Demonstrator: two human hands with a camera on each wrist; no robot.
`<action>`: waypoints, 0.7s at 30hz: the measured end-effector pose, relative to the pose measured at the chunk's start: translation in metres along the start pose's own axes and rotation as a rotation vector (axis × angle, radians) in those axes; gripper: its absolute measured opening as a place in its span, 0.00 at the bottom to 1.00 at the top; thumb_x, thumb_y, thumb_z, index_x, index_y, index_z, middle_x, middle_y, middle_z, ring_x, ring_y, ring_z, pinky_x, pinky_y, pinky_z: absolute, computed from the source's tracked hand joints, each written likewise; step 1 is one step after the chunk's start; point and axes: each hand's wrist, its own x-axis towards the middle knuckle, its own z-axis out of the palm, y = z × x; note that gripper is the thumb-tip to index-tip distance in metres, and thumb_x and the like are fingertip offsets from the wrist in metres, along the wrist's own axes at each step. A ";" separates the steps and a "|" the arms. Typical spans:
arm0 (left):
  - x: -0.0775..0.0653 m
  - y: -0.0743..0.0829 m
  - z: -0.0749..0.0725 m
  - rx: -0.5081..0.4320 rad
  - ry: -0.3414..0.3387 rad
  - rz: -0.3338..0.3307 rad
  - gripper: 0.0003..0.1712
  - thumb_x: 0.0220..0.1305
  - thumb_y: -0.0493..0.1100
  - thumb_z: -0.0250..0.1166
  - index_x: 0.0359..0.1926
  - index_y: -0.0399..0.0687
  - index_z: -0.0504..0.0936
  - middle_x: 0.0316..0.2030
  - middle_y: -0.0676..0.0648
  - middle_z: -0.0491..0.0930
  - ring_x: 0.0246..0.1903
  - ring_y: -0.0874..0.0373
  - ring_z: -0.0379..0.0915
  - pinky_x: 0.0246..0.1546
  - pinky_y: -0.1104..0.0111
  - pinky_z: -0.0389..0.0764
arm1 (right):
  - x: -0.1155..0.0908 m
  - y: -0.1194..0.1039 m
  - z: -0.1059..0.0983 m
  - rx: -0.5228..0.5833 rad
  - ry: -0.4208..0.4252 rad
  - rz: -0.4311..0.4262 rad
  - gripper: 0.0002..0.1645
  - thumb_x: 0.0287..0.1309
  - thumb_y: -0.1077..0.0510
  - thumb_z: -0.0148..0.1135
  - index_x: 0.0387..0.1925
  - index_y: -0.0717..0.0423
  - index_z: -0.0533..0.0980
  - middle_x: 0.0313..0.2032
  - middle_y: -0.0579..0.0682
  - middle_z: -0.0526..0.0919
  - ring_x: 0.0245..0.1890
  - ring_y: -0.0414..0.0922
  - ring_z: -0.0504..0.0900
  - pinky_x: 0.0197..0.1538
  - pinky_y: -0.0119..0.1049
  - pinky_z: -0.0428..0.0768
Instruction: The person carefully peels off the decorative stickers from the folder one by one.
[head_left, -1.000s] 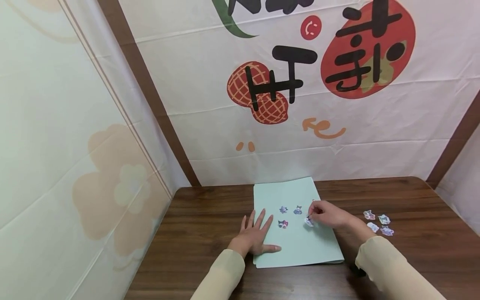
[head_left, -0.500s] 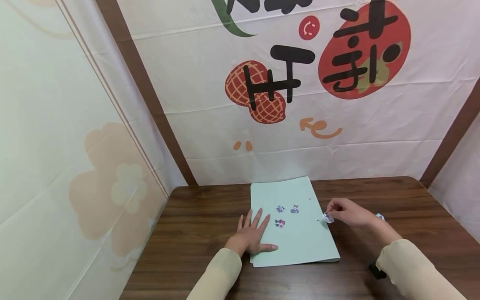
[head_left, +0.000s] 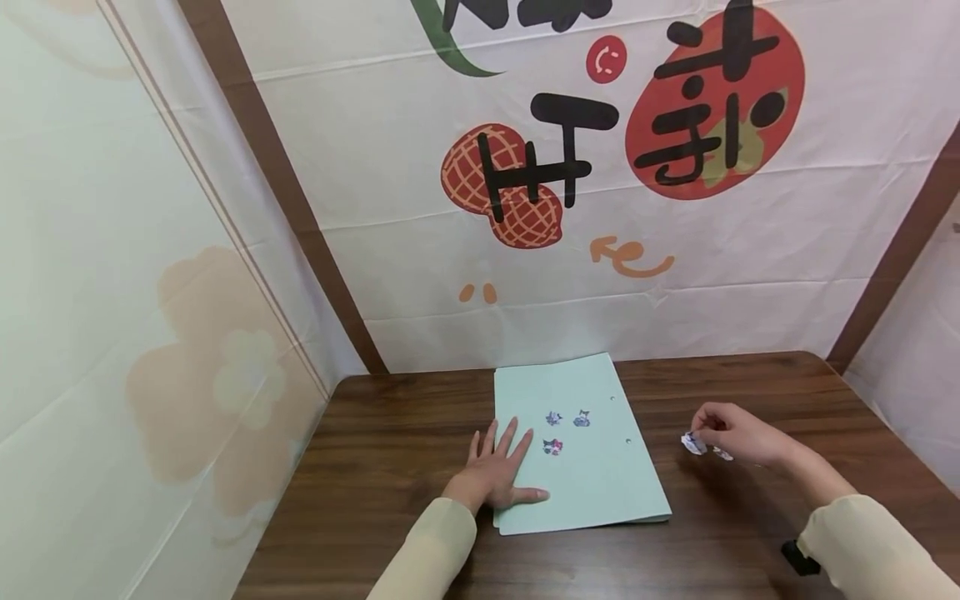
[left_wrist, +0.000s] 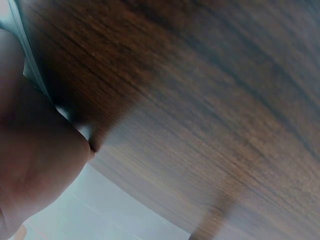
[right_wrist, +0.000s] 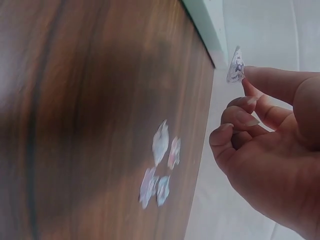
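Observation:
My left hand [head_left: 497, 477] lies flat with spread fingers on the left edge of a pale green sheet or folder [head_left: 592, 492]. Three small cartoon stickers, one of them a pink and purple sticker [head_left: 552, 447], sit on its upper middle. To the right of the folder, my right hand [head_left: 738, 433] pinches a cut-out sticker [right_wrist: 235, 67] between thumb and index finger, above the table. Its other fingers are curled in. Beneath that hand, several loose stickers [right_wrist: 160, 143] lie grouped on the wood, mostly hidden by it in the head view.
The dark wooden table [head_left: 405, 433] ends at a printed white cloth backdrop [head_left: 420, 275], with another cloth [head_left: 75, 333] along the left. Two small punched holes show near the folder's right edge. A black device [head_left: 800, 558] sits under my right sleeve.
My right hand has moved right, off the folder and over the loose stickers, still pinching the sticker. The left hand keeps its place on the folder. The view has shifted slightly.

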 end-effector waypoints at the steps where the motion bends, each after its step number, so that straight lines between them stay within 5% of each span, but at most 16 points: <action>1: -0.001 -0.001 0.000 -0.002 -0.006 -0.001 0.63 0.58 0.84 0.53 0.83 0.63 0.41 0.83 0.48 0.30 0.80 0.40 0.21 0.75 0.40 0.29 | -0.002 0.002 0.000 0.002 -0.002 0.001 0.03 0.72 0.67 0.54 0.41 0.66 0.74 0.32 0.52 0.76 0.28 0.40 0.72 0.28 0.32 0.73; 13: -0.009 0.001 -0.007 0.008 -0.022 -0.002 0.61 0.61 0.82 0.53 0.83 0.60 0.42 0.83 0.46 0.30 0.80 0.39 0.23 0.75 0.40 0.32 | -0.045 0.042 -0.013 -0.095 0.047 0.012 0.04 0.69 0.71 0.55 0.36 0.65 0.75 0.28 0.46 0.74 0.27 0.32 0.70 0.29 0.30 0.70; 21: -0.009 0.006 -0.011 0.001 -0.026 0.000 0.61 0.61 0.82 0.53 0.83 0.61 0.41 0.83 0.46 0.30 0.80 0.40 0.22 0.76 0.41 0.31 | -0.066 0.057 -0.016 -0.083 0.075 0.123 0.03 0.67 0.70 0.55 0.36 0.67 0.75 0.28 0.46 0.74 0.28 0.33 0.70 0.31 0.30 0.69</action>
